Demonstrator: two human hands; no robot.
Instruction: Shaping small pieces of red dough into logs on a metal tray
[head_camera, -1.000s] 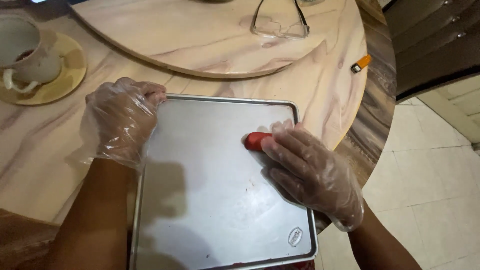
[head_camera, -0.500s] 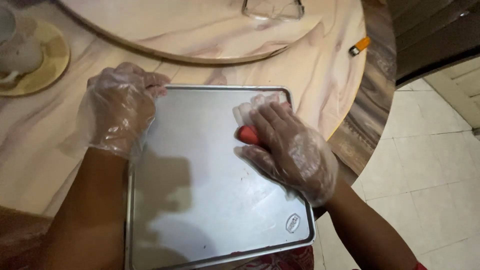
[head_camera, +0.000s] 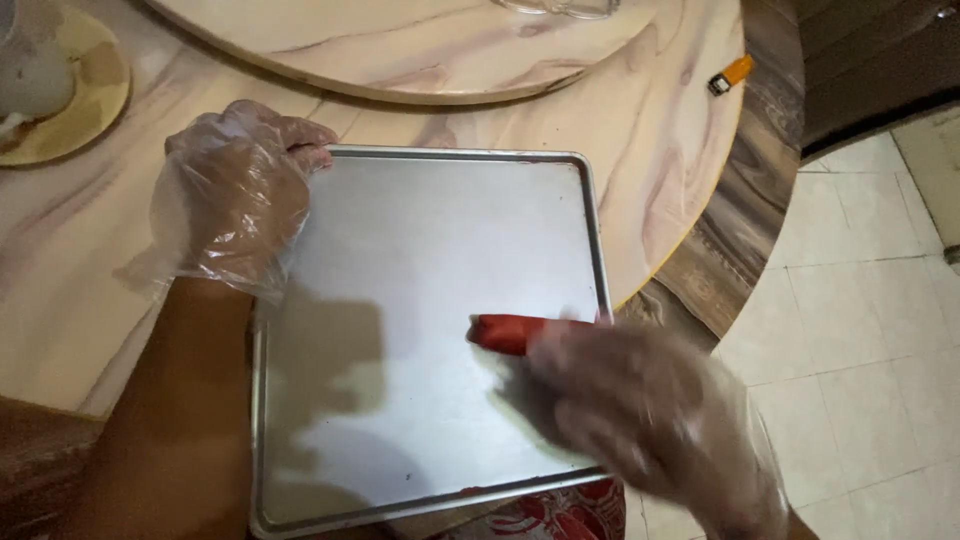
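On the metal tray (head_camera: 420, 300), right hand (head_camera: 650, 420) grips a red piece (head_camera: 505, 332); left hand (head_camera: 235, 195) clasps its rim.

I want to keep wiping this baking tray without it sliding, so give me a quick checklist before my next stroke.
1. Left hand steadying the metal baking tray at its top left corner: ok.
2. Right hand gripping the red brush: cannot tell, blurred by motion.
3. Gloves on both hands: ok.
4. Tray fully on the marble table: not ok, its near edge hangs past the table rim.
5. Orange lighter clear of the tray: ok.
6. Cup and saucer clear of the tray: ok.
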